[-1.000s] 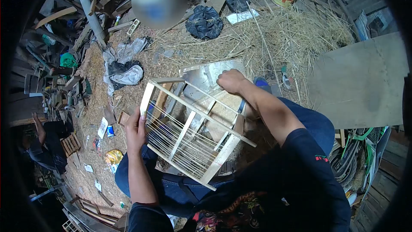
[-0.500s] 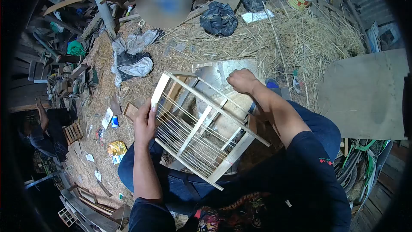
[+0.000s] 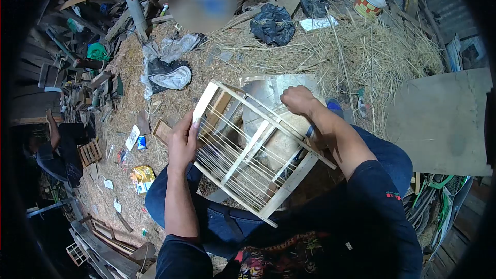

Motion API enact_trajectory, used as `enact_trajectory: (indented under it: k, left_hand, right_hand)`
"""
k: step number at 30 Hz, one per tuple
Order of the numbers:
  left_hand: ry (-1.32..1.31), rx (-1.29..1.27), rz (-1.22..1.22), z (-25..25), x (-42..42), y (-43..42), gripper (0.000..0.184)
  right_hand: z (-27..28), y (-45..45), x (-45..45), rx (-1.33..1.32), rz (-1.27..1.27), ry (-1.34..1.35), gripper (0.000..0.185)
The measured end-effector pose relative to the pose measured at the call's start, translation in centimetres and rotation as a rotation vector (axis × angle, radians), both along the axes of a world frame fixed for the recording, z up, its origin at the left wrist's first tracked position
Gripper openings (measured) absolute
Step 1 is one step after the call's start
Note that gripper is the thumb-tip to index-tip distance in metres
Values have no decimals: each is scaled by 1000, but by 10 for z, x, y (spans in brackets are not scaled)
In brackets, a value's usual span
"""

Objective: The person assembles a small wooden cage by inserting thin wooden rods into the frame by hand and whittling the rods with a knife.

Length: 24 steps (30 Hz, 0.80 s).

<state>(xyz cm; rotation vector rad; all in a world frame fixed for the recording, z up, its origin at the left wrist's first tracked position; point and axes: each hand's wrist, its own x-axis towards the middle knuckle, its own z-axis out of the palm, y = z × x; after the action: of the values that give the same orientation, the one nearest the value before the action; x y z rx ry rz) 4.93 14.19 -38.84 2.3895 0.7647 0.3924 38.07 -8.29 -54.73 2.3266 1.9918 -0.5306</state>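
Observation:
A wooden cage frame with rows of thin rods is held tilted above my lap. My left hand is closed around its left upright, thumb on the near face and fingers behind. Beyond the frame, my right hand is curled closed over a flat, shiny board; whatever its fingers may hold is hidden. A light wooden block or stump top shows partly through the rods.
Straw and wood shavings cover the ground. A black plastic bag and a paint bucket lie at the back. A large flat sheet is on the right. Another person sits at far left, near a blue can.
The cage frame has tilted slightly in my left hand, so its two rod faces line up differently. The whole view has shifted a little; my right hand stays curled over the board.

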Motion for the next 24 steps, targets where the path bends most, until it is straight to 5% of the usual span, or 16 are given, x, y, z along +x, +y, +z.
enact_trajectory:
  k: [24]
  left_hand:
    - [24, -58, 25, 11, 4, -6, 38]
  right_hand:
    - [4, 0, 11, 10, -223, 96, 21]
